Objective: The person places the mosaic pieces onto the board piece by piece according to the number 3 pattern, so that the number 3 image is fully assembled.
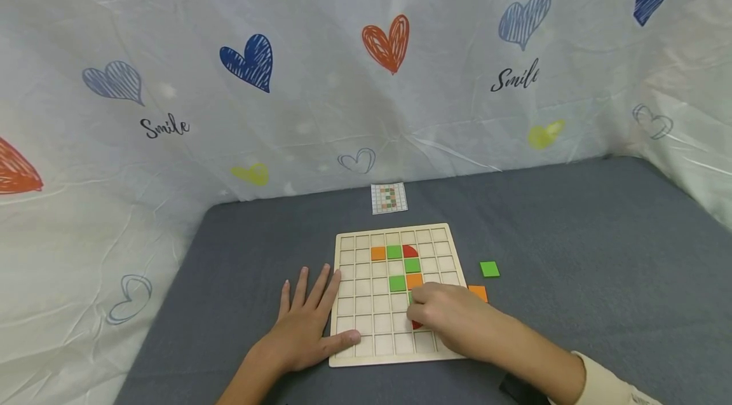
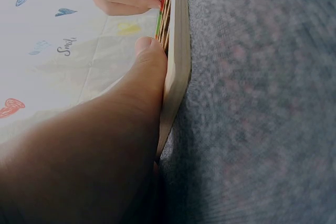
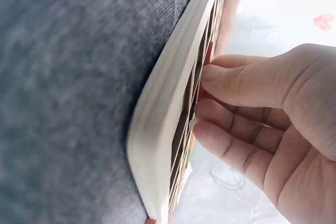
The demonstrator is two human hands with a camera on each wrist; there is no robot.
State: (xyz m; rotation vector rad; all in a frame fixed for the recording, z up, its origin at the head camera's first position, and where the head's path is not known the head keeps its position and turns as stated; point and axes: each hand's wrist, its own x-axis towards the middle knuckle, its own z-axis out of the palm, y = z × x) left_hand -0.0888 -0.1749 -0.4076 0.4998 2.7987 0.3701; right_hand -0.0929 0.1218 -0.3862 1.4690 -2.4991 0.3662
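A square wooden grid board lies on the table in the head view. My left hand is spread at its left edge, thumb resting on the lower left cells. Over the lower right part, my right hand pinches a red tile with thumb and fingertips, right at the grid; its outline is mostly hidden by the fingers. Above that hand sit an orange square, a green square, a red rounded tile, another green square, an orange one and a green one.
A loose green square and an orange square lie right of the board. Behind it is a small printed pattern card. A dark object shows under the right forearm. A white curtain with hearts borders the grey table.
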